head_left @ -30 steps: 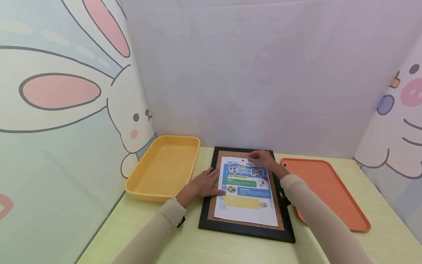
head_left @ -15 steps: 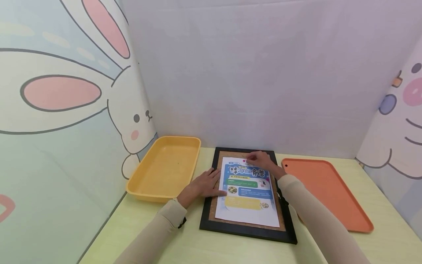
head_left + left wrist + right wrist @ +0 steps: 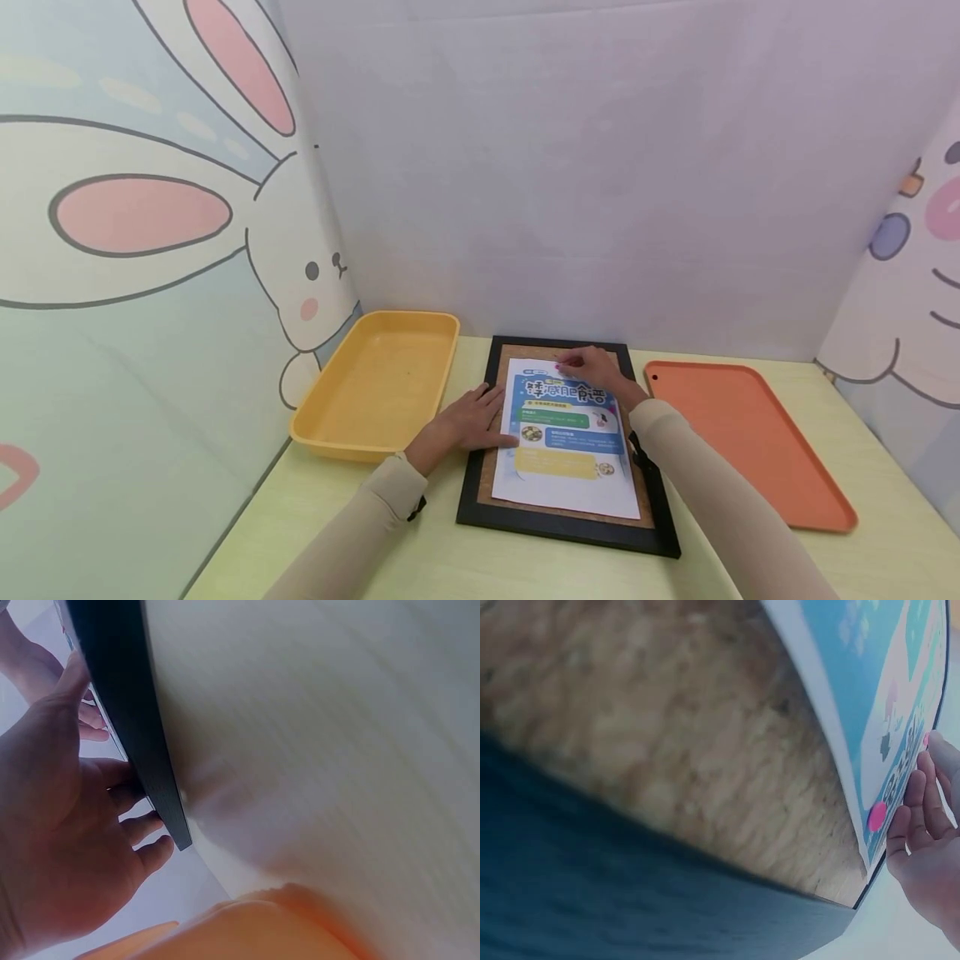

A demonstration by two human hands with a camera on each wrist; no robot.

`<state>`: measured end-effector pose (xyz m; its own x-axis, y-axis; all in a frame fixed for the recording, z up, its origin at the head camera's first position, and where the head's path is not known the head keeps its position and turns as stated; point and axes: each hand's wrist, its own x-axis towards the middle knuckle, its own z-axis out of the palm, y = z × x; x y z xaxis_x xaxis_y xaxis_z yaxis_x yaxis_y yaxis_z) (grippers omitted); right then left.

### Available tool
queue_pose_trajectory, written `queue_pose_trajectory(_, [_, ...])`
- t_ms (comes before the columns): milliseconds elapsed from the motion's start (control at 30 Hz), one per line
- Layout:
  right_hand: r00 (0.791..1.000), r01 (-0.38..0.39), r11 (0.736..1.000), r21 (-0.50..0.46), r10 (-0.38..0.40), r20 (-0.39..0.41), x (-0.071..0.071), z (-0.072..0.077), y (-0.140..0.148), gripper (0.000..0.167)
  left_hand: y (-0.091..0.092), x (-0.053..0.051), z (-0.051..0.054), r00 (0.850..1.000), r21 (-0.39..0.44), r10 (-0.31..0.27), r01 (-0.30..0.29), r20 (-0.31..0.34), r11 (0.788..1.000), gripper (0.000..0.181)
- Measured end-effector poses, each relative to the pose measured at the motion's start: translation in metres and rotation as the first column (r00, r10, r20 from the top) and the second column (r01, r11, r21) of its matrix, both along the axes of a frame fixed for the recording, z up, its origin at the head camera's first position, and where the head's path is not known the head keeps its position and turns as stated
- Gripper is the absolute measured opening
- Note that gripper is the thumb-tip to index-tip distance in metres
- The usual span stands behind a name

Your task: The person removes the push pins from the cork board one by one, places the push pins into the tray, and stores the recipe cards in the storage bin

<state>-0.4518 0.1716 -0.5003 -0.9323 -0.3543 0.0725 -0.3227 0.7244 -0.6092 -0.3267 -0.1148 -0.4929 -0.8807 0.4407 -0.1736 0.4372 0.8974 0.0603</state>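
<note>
A printed poster (image 3: 566,492) lies on a black-framed cork board (image 3: 487,492). My left hand (image 3: 467,419) rests with spread fingers over the frame's left edge, its thumb on the paper; the left wrist view shows that hand (image 3: 71,825) beside the black frame (image 3: 142,727). At the poster's top edge, my right hand (image 3: 596,368) has its fingertips at a pink pin. In the right wrist view, the thumb and index finger of this hand (image 3: 934,817) pinch the pink pin (image 3: 926,739). Another pink pin (image 3: 877,817) sits near the poster's corner.
A yellow tray (image 3: 382,383) stands left of the board, and an orange tray (image 3: 750,433) lies to its right, partly behind my right sleeve. A pale wall cloth (image 3: 562,167) rises behind the table (image 3: 450,567).
My right hand's fingertips have shifted slightly left along the poster's top edge onto the pink pin, which stood uncovered beside them before. My left hand has stayed in place on the board.
</note>
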Motion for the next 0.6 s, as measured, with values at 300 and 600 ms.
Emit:
queue_pose_trajectory(300, [1.000, 0.016, 1.000, 0.008, -0.016, 0.005, 0.0015, -0.0020, -0.0037, 0.022, -0.0001, 0.0014, 0.0005, 1.000, 0.009, 0.001, -0.001, -0.002, 1.000, 0.105])
queue_pose_trajectory(600, [0.999, 0.035, 0.999, -0.012, -0.035, 0.014, -0.0019, -0.0058, -0.0033, 0.023, 0.0003, 0.0005, 0.0014, 1.000, -0.009, -0.004, 0.004, -0.005, 1.000, 0.105])
